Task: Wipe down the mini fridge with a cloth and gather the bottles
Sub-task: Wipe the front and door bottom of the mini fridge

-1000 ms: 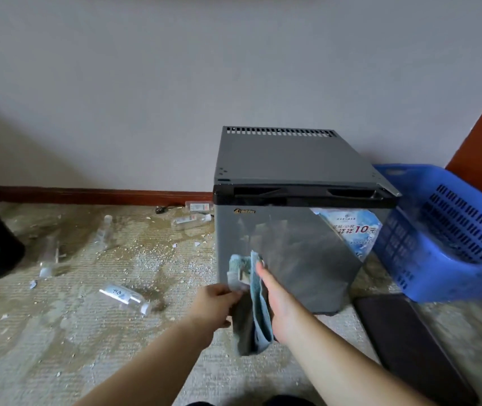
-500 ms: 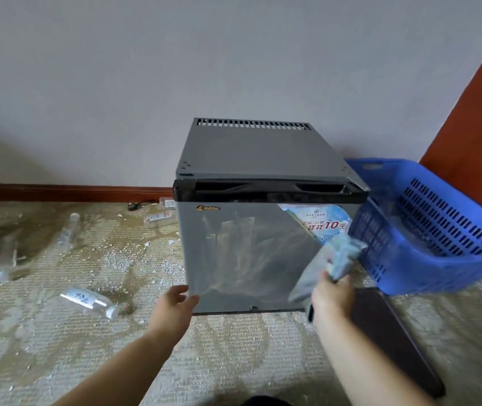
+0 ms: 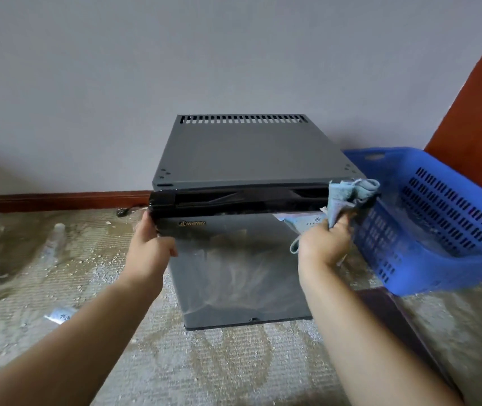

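Your left hand (image 3: 152,247) grips the mini fridge (image 3: 242,159) at its 9 o'clock, fingers curled round the black front-left corner of the door. Your right hand (image 3: 321,244) is at the fridge's 3 o'clock, fingers clamped on the blue cloth (image 3: 348,194), which is bunched at the door's top-right corner. The fridge stands on the carpet (image 3: 219,361) by the wall. A blue basket (image 3: 439,230) sits just beside it at 3 o'clock. A clear bottle (image 3: 55,238) lies at 9 o'clock and a labelled bottle (image 3: 61,315) at 8 o'clock.

Grey mini fridge (image 3: 242,159) upright, door shut; blue cloth (image 3: 348,197) bunched at top-R corner; bottles (image 3: 55,241) lying L.
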`<state>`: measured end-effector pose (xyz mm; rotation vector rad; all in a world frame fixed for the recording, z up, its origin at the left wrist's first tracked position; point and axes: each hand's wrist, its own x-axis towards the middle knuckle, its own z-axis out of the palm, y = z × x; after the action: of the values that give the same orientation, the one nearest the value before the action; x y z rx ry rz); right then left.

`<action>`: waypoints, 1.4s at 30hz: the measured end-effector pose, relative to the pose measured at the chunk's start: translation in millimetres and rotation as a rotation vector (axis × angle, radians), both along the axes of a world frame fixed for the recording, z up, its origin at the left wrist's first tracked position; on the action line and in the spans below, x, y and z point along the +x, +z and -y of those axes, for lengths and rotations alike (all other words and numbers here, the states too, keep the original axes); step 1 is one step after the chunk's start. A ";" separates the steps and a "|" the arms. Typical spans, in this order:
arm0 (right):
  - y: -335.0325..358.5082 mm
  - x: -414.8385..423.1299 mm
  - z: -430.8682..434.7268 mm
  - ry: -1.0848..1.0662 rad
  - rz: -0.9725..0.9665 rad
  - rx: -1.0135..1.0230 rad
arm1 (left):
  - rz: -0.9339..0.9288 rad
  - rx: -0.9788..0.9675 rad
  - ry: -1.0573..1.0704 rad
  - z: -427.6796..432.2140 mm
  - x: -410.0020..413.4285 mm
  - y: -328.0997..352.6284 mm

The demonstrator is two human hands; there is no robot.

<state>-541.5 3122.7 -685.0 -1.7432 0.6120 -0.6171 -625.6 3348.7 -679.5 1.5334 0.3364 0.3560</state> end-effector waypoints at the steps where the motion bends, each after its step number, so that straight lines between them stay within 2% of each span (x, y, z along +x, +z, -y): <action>1: -3.7 -6.6 -15.7 0.042 0.010 -0.013 | 0.023 0.016 -0.022 -0.4 0.1 0.1; 5: -11.5 -36.0 -88.7 0.170 0.090 -0.075 | 0.054 -0.069 -0.091 -9.3 -7.0 1.6; 7: -15.6 -54.0 -123.7 0.245 0.158 -0.117 | 0.027 -0.244 -0.142 -14.4 -8.0 6.2; 10: -25.5 -77.5 -170.7 0.508 0.184 -0.217 | -0.033 -0.464 -0.157 -24.1 -10.6 8.3; 12: -28.2 -83.5 -192.2 0.623 0.148 -0.228 | -0.056 -0.570 -0.199 -30.2 -12.5 9.6; 15: -24.2 -82.0 -207.0 0.599 0.066 -0.262 | -0.059 -0.643 -0.268 -36.7 -13.4 15.4; 20: -24.4 -87.0 -207.0 0.773 -0.008 -0.433 | -0.087 -0.709 -0.193 -34.2 -26.1 17.3; 23: -27.4 -92.3 -205.1 0.900 -0.043 -0.285 | -0.118 -0.708 -0.092 -21.1 -41.9 14.9; 25: -42.9 -95.8 -198.6 1.006 -0.026 -0.046 | -0.159 -0.642 -0.006 -12.5 -52.8 9.3; 26: -47.2 -99.6 -190.6 1.081 -0.041 0.011 | -0.175 -0.603 0.003 -8.7 -58.5 6.6; 27: -48.0 -102.7 -184.3 1.106 -0.105 -0.028 | -0.205 -0.574 -0.011 -5.4 -63.5 4.0; 29: -49.7 -105.3 -165.7 1.087 -0.261 -0.050 | -0.278 -0.523 -0.070 2.5 -71.0 -1.1; 32: -65.5 -105.3 -123.7 0.981 -0.355 0.171 | -0.343 -0.436 -0.241 23.8 -70.4 -11.2; 34: -70.2 -108.1 -93.1 0.832 -0.403 0.289 | -0.369 -0.434 -0.371 43.3 -63.4 -21.8; 37: -81.6 -97.7 -36.1 0.496 -0.477 0.499 | -0.450 -0.354 -0.311 63.4 -53.5 -43.0; 40: -77.3 -72.8 26.2 0.160 -0.382 0.494 | -0.457 -0.343 -0.200 68.4 -48.4 -57.8; 42: -65.8 -51.7 57.0 0.002 -0.312 0.394 | -0.468 -0.339 -0.133 64.1 -45.0 -67.4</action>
<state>-593.2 3065.7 -750.8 -1.4733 0.8834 -0.2014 -670.6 3284.6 -746.9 1.2819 0.6230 -0.1670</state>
